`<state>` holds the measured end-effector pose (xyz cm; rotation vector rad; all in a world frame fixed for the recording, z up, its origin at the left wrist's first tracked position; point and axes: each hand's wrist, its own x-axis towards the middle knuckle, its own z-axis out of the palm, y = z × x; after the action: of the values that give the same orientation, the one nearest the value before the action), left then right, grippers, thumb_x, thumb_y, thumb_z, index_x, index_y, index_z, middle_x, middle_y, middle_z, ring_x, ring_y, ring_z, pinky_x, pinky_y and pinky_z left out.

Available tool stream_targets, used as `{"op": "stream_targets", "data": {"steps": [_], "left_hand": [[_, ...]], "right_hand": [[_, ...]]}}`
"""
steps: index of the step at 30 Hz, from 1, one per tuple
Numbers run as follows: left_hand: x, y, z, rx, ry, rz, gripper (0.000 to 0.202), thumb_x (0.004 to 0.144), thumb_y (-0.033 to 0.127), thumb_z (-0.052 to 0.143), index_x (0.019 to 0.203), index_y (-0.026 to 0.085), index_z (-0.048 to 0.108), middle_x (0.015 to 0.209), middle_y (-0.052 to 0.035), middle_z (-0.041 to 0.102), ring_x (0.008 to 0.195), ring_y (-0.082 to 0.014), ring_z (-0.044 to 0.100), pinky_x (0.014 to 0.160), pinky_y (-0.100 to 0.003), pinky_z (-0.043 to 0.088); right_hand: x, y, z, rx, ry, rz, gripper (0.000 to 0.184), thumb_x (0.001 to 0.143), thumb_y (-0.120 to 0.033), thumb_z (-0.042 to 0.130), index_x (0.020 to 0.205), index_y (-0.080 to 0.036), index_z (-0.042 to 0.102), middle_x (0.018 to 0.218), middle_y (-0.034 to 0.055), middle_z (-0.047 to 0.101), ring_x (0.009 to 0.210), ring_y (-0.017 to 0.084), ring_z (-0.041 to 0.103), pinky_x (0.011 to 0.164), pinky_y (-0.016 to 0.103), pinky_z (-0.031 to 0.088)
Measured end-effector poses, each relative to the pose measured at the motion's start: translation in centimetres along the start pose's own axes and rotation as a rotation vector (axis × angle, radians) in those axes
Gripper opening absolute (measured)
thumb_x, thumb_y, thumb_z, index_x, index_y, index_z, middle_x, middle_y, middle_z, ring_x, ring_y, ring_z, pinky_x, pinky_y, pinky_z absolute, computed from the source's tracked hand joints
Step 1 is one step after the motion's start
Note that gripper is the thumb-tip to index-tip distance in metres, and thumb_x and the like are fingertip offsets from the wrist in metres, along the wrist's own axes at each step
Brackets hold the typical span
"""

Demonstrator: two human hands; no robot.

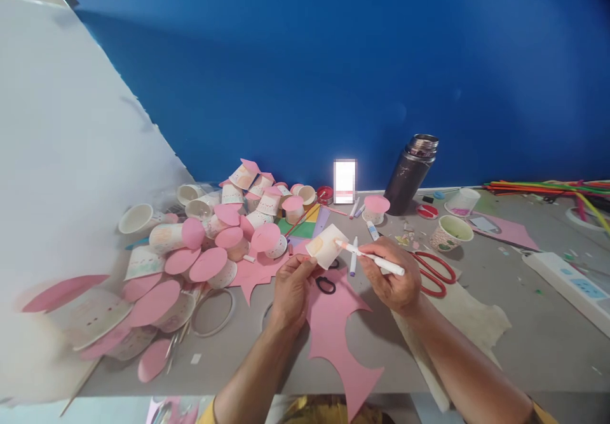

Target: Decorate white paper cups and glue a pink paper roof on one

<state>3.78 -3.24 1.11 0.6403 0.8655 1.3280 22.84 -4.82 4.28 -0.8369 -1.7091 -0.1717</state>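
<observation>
Tilted over the middle of the table is a white paper cup (326, 246) with pale orange colouring on its side. The fingers of my left hand (294, 287) close around its lower left edge. A white marker pen (381, 262) is pinched in my right hand (395, 278), its orange tip touching or very near the cup's side. Below the cup lies a cut-out sheet of pink paper (333, 322). Another marker with a purple end (353, 257) lies between my hands. Red-handled scissors (433, 274) rest just right of my right hand.
Several decorated paper cups with pink discs (229, 239) are heaped on the left. A dark flask (412, 173) stands at the back, near a bright phone screen (345, 182). To the right are a green-lined cup (451, 233), a power strip (572, 284) and coloured sticks (538, 187).
</observation>
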Motion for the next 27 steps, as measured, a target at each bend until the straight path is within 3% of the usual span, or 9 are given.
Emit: {"op": "stream_targets", "data": {"steps": [10, 18, 27], "left_hand": [[-0.04, -0.05, 0.00, -0.008, 0.007, -0.008, 0.028, 0.063, 0.033, 0.092, 0.065, 0.017, 0.069, 0.076, -0.0024, 0.073, 0.077, -0.0164, 0.069, 0.080, -0.030, 0.053], [0.27, 0.24, -0.06, -0.143, 0.037, -0.082, 0.026, 0.061, 0.026, 0.092, 0.071, 0.016, 0.070, 0.082, -0.0063, 0.077, 0.081, -0.0196, 0.074, 0.082, -0.033, 0.057], [0.39, 0.22, -0.14, -0.207, 0.091, -0.131, 0.027, 0.059, 0.019, 0.092, 0.070, 0.017, 0.067, 0.081, -0.0056, 0.078, 0.080, -0.0193, 0.074, 0.080, -0.032, 0.059]], "right_hand": [[-0.15, -0.01, 0.08, 0.021, -0.045, 0.002, 0.009, 0.096, -0.015, 0.061, 0.101, -0.021, 0.065, 0.073, 0.0029, 0.069, 0.063, 0.018, 0.061, 0.060, 0.029, 0.050], [-0.12, 0.06, 0.03, 0.010, -0.048, 0.004, 0.007, 0.096, -0.015, 0.061, 0.095, -0.021, 0.064, 0.070, 0.0018, 0.066, 0.061, 0.017, 0.057, 0.060, 0.029, 0.047], [0.03, -0.08, -0.23, -0.006, 0.025, 0.011, 0.009, 0.094, -0.013, 0.061, 0.096, -0.020, 0.066, 0.071, 0.0030, 0.068, 0.061, 0.017, 0.060, 0.060, 0.029, 0.048]]}}
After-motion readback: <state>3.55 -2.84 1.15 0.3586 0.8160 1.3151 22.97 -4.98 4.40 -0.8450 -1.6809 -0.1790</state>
